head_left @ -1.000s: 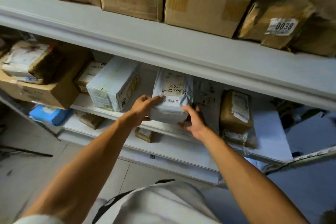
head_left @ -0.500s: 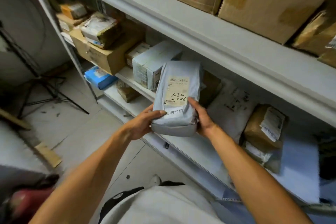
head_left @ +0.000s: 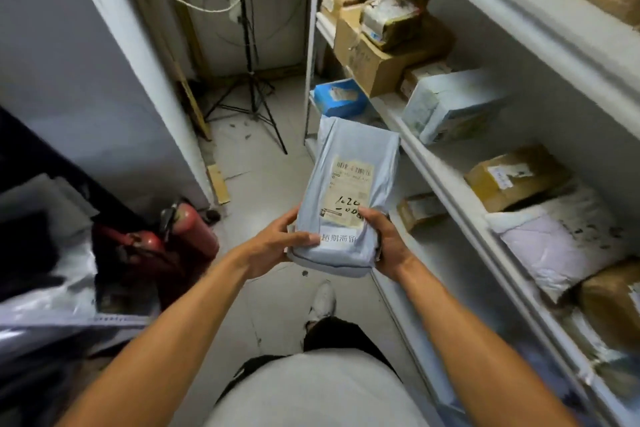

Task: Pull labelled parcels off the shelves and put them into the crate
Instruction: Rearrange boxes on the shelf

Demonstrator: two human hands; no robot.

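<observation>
Grey labelled parcel point(head_left: 346, 198) gripped at its lower end by left hand point(head_left: 273, 246) and right hand point(head_left: 384, 246), clear of shelves point(head_left: 446, 184), over floor, possibly fire extinguishers point(head_left: 187, 232) nearby.

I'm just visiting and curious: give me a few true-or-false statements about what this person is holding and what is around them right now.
1. Both hands hold the grey parcel. True: the left hand and right hand grip its lower end.
2. The parcel lies on a shelf. False: it is held out over the floor, clear of the shelves.
3. The parcel's label carries handwritten numbers. True.
4. Two red fire extinguishers lie on the floor to the person's left. True.
5. The blue box sits on the top shelf. False: it sits low, beside the shelf post.
</observation>
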